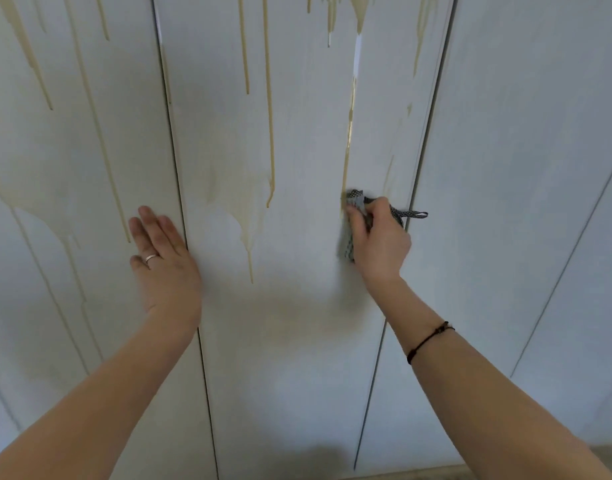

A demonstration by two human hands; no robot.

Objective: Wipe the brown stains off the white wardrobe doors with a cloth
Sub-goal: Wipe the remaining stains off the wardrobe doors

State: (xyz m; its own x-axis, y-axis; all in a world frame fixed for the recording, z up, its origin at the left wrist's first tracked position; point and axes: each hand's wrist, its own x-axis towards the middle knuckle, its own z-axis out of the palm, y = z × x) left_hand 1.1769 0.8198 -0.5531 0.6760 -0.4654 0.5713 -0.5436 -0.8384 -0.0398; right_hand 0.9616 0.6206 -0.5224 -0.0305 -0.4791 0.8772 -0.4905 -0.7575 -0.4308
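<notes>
Across whole frame: white wardrobe doors (297, 341), tall flat panels split by dark vertical seams, seen close and from above. Brown stains (270, 116) running down as thin drip lines from upper edge on left and centre panels; broader pale smear at centre left. Lower right corner: narrow tan strip of floor (605, 455).

Centre right: checked grey cloth (346, 244) pressed to centre panel at lower end of one long drip, loose tail trailing right toward seam. Right hand (380, 240) fingers curled and clamped on cloth, covering most of it.

Left of centre: left hand (166, 258) flat on left panel just beside seam, fingers straight and close together, ring (151, 258) on one. Dark cord bracelet (425, 342) on right forearm.
</notes>
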